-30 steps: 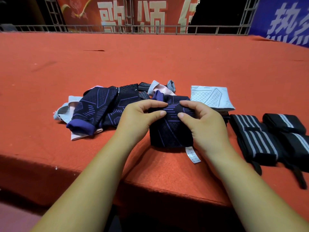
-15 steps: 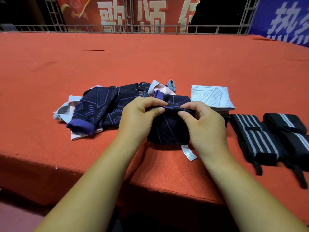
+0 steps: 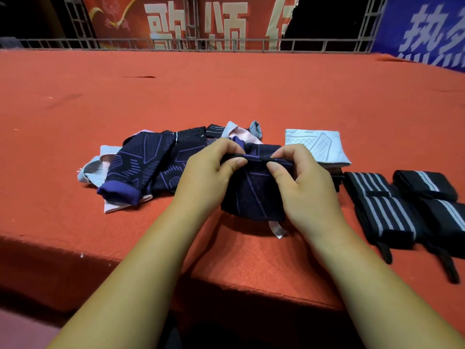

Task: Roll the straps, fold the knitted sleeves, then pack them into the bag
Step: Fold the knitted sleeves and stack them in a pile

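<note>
Two hands fold a dark sleeve (image 3: 251, 197) at mid-frame on a red-carpeted surface (image 3: 226, 91).
The left hand (image 3: 206, 180) and right hand (image 3: 307, 190) pinch the sleeve's top fold between curled fingers (image 3: 234, 162) and thumbs. A heap (image 3: 141, 167) of loose sleeves lies left, a pale sleeve (image 3: 317, 144) folded upper right, striped straps (image 3: 385, 207) far right. A railing (image 3: 100, 43), red banner (image 3: 176, 18) and blue banner (image 3: 427, 28) line the top.

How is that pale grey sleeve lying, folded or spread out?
Folded: the pale grey sleeve forms a neat, flat rectangle with squared edges.
</note>
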